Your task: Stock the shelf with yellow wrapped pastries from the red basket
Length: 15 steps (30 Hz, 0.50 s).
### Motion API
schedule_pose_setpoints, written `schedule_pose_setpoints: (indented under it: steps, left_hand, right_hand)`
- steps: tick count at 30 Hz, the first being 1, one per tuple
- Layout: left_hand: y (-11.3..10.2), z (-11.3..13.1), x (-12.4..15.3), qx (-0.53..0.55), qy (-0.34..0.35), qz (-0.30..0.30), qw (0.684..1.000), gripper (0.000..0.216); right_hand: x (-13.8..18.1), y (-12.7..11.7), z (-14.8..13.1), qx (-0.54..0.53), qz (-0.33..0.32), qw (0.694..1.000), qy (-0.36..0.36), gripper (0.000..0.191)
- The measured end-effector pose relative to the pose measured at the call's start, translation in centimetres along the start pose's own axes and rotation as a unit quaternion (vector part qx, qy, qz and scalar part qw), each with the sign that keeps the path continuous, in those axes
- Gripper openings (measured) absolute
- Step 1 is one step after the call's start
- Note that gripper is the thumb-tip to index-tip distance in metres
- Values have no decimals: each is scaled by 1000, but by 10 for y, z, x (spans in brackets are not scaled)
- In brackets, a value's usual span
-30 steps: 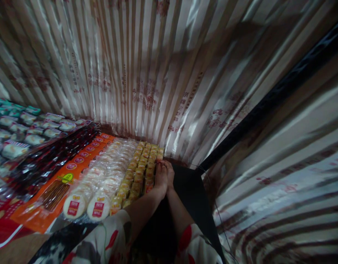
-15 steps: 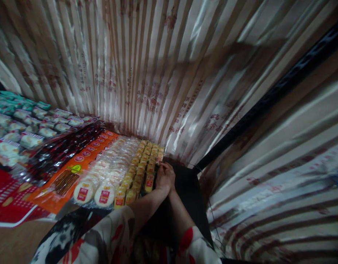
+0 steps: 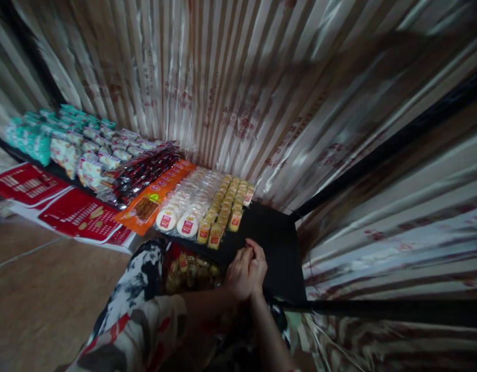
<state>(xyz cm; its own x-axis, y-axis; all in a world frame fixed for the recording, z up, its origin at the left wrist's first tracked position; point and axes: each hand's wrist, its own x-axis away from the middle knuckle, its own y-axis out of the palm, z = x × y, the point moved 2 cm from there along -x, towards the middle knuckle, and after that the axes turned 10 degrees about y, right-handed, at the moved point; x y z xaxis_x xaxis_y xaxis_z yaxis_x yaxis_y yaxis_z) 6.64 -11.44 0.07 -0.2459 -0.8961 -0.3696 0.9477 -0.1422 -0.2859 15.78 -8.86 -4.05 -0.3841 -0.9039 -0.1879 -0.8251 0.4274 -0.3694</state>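
Note:
My left hand (image 3: pixel 238 269) and my right hand (image 3: pixel 258 268) are pressed against each other over the front of a black shelf (image 3: pixel 275 232). Both are closed, with the fingers curled together; whatever they may hold is hidden. Just beyond them, rows of small yellow-wrapped snack packs (image 3: pixel 216 235) stand on the shelf, the shortest row at the back right. Left of these are two rows of round white crackers (image 3: pixel 187 226) in clear wrappers. Below the shelf edge, a red-sided box (image 3: pixel 191 271) of more yellow-wrapped packs sits near my left forearm.
Further left lie an orange bag of stick snacks (image 3: pixel 147 208), dark red packets (image 3: pixel 149 178), white packets (image 3: pixel 93 168) and teal packets (image 3: pixel 36 139). Red printed cartons (image 3: pixel 77 212) sit at the shelf's front. Black posts (image 3: pixel 362 155) and striped plastic sheeting (image 3: pixel 238 93) enclose the shelf.
Both hands have drawn back from the right end of the yellow pack rows toward me, staying together. The view has shifted, bringing more of the left shelf and the box below into sight.

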Motion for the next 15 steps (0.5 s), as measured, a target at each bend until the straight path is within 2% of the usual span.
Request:
schedule_pose_setpoints:
  steps: [4,8,12,15]
  left_hand:
    - [-26,1,52,-10,4,-47,999,35]
    - [-51,-16,91,-33,-29,-90,995,34]
    - [-68,-55,107,-71,-135,-100,983,33]
    - [-79,-86,108,-158,-228,-66,958,29]
  right_hand:
    - [60,6,-4,8,-21,1000,11,33]
    - [102,27,-2,37,-88,995,34,33]
    - [117,57,2,127,-166,972,110,37]
    - [117,73,5,231,-204,943,129,38]
